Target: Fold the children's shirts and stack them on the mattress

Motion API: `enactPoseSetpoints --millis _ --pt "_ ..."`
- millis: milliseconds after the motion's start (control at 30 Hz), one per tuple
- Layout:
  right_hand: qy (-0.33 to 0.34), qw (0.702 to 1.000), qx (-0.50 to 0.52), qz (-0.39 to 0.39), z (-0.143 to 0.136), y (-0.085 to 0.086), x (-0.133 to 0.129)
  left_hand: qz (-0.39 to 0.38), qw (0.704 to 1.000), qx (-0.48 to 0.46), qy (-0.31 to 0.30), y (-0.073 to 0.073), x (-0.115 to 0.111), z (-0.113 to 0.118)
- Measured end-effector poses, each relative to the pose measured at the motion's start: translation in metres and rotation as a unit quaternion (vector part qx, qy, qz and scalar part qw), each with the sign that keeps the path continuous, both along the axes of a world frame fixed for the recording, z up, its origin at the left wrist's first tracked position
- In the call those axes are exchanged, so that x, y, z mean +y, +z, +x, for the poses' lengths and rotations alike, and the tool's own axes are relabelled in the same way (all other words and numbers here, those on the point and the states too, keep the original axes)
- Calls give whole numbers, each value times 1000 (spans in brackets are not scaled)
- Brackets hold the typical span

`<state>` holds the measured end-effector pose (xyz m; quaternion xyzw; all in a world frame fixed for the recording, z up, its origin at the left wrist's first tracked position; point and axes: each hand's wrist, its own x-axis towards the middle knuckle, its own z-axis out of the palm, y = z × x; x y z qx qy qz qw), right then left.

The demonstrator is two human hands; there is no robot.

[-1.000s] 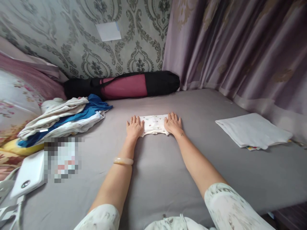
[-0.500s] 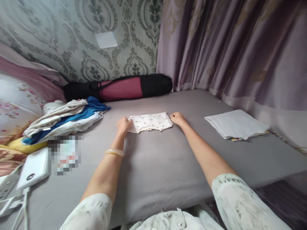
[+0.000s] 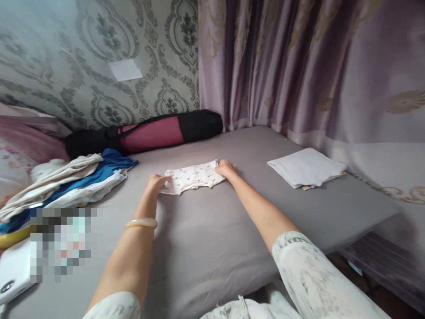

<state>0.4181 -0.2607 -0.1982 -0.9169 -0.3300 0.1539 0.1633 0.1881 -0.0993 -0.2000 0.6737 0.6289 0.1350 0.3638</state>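
A small folded white garment (image 3: 192, 177) with a scattered print lies on the grey sheet in front of me. Its near edge is notched, and its exact kind is hard to make out. At its left end, my left hand (image 3: 157, 182) pinches the edge, thumb on top and the other fingers mostly hidden. My right hand (image 3: 227, 168) is closed on the far right corner in the same way. A pale bangle (image 3: 142, 223) circles my left wrist.
The grey-sheeted bed (image 3: 206, 235) ends at right. Folded white cloth (image 3: 307, 167) lies right. Heaped clothes (image 3: 71, 181) and a white power bank (image 3: 16, 268) are on the left. A long black and maroon bag (image 3: 151, 133) runs along the wall, beside purple curtains (image 3: 265, 66).
My right hand was beside the garment's right end and now grips its corner. My left hand still holds the left end. The view has turned to the right.
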Motion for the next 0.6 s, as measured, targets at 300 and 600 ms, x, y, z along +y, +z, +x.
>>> enactPoseSetpoints --millis 300,600 --pt "-47 998 46 -5 -5 11 -3 18 998 56 -36 21 -10 -2" --pt "-17 998 66 -2 -1 21 -15 85 989 68 -96 39 -10 3"
